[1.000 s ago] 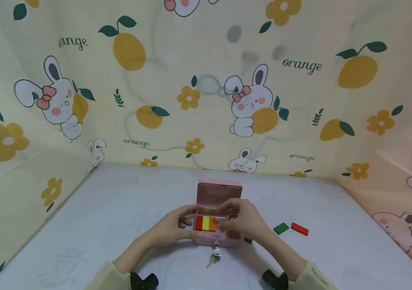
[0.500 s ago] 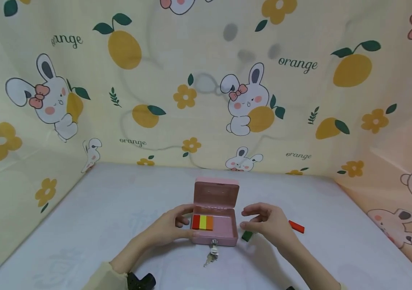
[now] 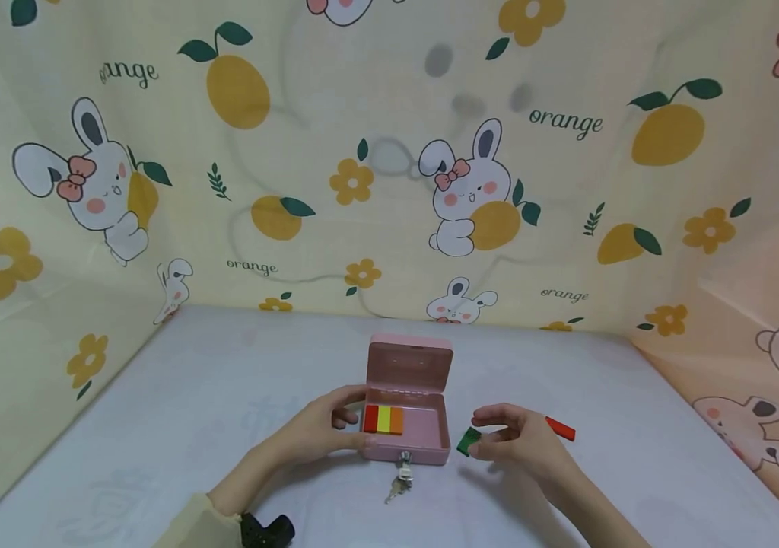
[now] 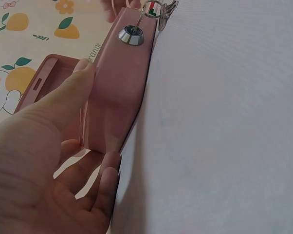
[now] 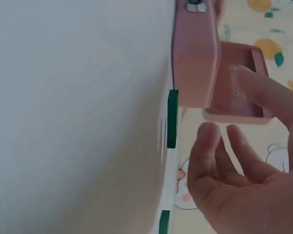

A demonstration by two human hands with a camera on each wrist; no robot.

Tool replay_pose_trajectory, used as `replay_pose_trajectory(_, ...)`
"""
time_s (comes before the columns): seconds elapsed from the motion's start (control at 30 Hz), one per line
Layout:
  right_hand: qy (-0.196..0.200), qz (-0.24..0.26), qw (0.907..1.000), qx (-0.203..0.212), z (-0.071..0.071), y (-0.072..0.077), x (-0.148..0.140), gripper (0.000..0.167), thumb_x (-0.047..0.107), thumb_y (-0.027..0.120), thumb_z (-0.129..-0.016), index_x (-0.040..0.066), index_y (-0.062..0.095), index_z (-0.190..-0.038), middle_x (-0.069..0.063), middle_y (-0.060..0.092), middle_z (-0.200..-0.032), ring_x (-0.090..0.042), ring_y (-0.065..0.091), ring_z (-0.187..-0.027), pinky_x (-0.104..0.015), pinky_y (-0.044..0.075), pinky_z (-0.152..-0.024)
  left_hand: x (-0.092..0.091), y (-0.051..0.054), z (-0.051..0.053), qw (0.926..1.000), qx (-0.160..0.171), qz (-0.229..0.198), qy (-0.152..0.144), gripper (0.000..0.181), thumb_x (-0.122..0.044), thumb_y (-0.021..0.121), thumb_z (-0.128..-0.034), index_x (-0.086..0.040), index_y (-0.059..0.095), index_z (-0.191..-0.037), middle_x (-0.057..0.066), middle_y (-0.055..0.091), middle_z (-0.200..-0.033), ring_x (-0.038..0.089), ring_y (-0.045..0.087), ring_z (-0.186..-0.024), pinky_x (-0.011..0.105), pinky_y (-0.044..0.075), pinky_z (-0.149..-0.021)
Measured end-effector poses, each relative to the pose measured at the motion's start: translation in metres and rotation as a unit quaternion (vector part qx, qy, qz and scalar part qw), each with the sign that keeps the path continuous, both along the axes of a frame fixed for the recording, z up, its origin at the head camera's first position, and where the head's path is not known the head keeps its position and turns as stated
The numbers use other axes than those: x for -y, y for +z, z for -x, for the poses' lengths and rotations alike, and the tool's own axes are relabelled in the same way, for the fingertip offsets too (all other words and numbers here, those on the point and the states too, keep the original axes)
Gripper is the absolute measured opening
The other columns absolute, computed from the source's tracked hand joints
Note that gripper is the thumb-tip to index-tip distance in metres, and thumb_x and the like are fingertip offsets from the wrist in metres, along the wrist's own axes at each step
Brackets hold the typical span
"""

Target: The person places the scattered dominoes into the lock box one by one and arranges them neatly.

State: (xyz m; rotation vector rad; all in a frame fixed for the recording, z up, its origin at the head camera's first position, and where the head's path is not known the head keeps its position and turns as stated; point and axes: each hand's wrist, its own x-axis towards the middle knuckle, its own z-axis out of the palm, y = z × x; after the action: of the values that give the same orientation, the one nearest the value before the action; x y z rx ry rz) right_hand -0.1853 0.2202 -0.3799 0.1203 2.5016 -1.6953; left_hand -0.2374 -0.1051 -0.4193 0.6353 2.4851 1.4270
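Note:
A pink metal box (image 3: 422,455) stands with its lid raised; red (image 3: 370,419), yellow (image 3: 383,420) and orange (image 3: 396,421) blocks lie side by side in its left part. The left hand (image 3: 314,431) grips the box's left side, thumb against the front edge in the left wrist view. Just right of the box lies a green block (image 3: 468,441). Over it the right hand (image 3: 528,444) hovers with thumb and fingers apart; the right wrist view shows a gap between the fingertips and this green block (image 5: 173,119).
Keys (image 3: 399,487) hang from the lock at the box's front. A red block (image 3: 561,428) lies beyond the right hand, partly covered by it. A second green block (image 5: 164,222) shows at the bottom of the right wrist view. Printed cloth (image 3: 389,228) forms the backdrop.
The right hand has moved out of the box, rightward and down to the green block, leaving the box's right part uncovered. The left hand keeps its hold. The head view has shifted slightly.

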Motion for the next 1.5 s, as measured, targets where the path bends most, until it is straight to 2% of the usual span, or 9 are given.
replay_pose_trajectory(0.13,0.019,0.0,0.9998,0.002,0.0,-0.004,-0.006,0.056,0.011,0.087,-0.074,0.002,0.063,-0.124,-0.011,0.066,-0.118,-0.025,0.063,-0.091,-0.034,0.052,-0.074,0.0,0.0,-0.001,1.0,0.0,0.008,0.005,0.08,-0.043,0.082,-0.0789,-0.021,0.046,-0.147,0.0,0.052,-0.138,0.018,0.054,-0.106,0.043,0.047,-0.091)
replay_pose_trajectory(0.33,-0.004,0.008,0.9999,0.006,0.001,-0.008,-0.011,0.056,0.007,0.087,-0.072,-0.001,0.063,-0.121,-0.014,0.067,-0.114,-0.024,0.061,-0.086,-0.036,0.054,-0.068,0.001,-0.001,-0.001,0.9999,-0.003,0.013,0.008,0.081,-0.045,0.082,-0.0784,-0.021,0.046,-0.147,0.0,0.052,-0.138,0.018,0.055,-0.106,0.043,0.047,-0.09)
replay_pose_trajectory(0.5,0.006,0.024,0.9993,0.029,0.002,-0.011,-0.014,0.057,0.007,0.085,-0.075,-0.004,0.06,-0.125,-0.015,0.066,-0.115,-0.025,0.063,-0.086,-0.038,0.055,-0.073,0.001,-0.002,0.0,0.9999,-0.001,0.013,0.01,0.081,-0.045,0.082,-0.0781,-0.021,0.046,-0.146,0.0,0.053,-0.137,0.019,0.055,-0.107,0.043,0.048,-0.091)
replay_pose_trajectory(0.7,0.016,0.019,0.9992,0.031,0.004,-0.012,-0.017,0.055,0.006,0.085,-0.075,-0.005,0.06,-0.124,-0.015,0.067,-0.113,-0.025,0.063,-0.088,-0.034,0.054,-0.077,0.0,0.0,0.001,0.9998,-0.004,0.016,0.009,0.081,-0.045,0.082,-0.0783,-0.021,0.046,-0.146,0.0,0.053,-0.136,0.019,0.055,-0.106,0.043,0.048,-0.09)
replay_pose_trajectory(1.0,-0.023,0.009,0.9992,0.03,0.01,-0.019,-0.015,0.052,0.0,0.085,-0.072,-0.003,0.063,-0.119,-0.011,0.069,-0.106,-0.026,0.063,-0.083,-0.035,0.056,-0.074,-0.004,0.002,0.001,1.0,0.003,0.003,-0.004,0.081,-0.044,0.082,-0.0785,-0.02,0.046,-0.147,0.001,0.052,-0.138,0.019,0.055,-0.107,0.044,0.048,-0.091)
replay_pose_trajectory(1.23,-0.035,-0.013,0.9989,0.027,0.015,-0.022,-0.01,0.055,0.004,0.089,-0.067,0.0,0.065,-0.116,-0.008,0.069,-0.104,-0.025,0.059,-0.081,-0.035,0.054,-0.069,-0.002,0.001,0.002,1.0,-0.005,0.005,-0.001,0.079,-0.042,0.082,-0.0793,-0.021,0.046,-0.147,0.0,0.052,-0.138,0.019,0.055,-0.106,0.044,0.048,-0.091)
replay_pose_trajectory(1.5,-0.029,-0.057,0.9977,0.021,0.02,-0.022,-0.004,0.057,0.006,0.092,-0.062,0.002,0.066,-0.112,-0.005,0.068,-0.099,-0.024,0.055,-0.082,-0.035,0.051,-0.064,-0.001,0.0,0.001,1.0,-0.004,-0.001,-0.005,0.079,-0.041,0.082,-0.0796,-0.02,0.046,-0.147,0.001,0.052,-0.139,0.019,0.054,-0.106,0.043,0.047,-0.091)
